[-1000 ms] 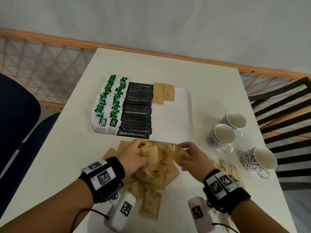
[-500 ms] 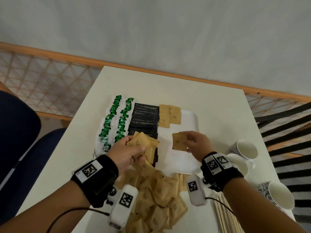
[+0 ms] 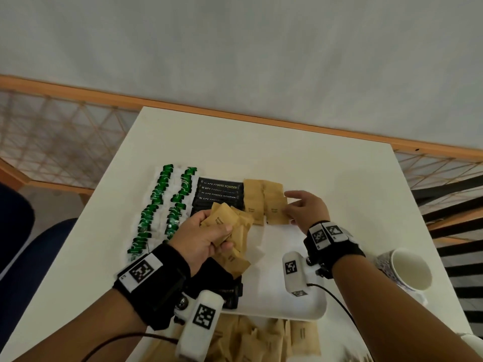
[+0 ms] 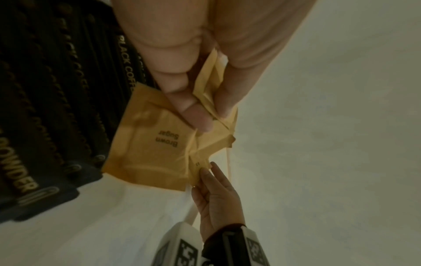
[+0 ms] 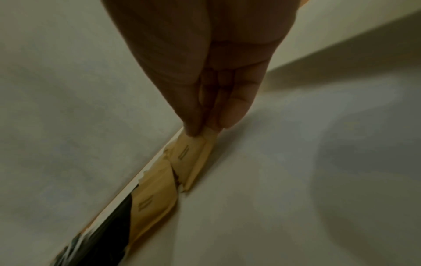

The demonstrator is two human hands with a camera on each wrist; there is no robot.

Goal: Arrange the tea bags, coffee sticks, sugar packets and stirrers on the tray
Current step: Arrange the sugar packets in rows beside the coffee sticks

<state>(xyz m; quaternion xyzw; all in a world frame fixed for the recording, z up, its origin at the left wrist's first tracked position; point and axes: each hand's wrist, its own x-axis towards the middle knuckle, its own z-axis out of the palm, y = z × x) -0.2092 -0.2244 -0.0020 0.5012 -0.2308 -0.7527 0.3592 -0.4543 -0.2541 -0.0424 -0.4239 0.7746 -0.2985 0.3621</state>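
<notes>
Brown sugar packets fill curled left fingers

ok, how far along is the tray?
Done: tea bags and coffee sticks lie in rows on the tray.
In hand: the left hand grips a bunch of sugar packets; the right hand pinches one onto the sugar row.
Left: the sugar pile off the tray. No stirrers on it.
</notes>
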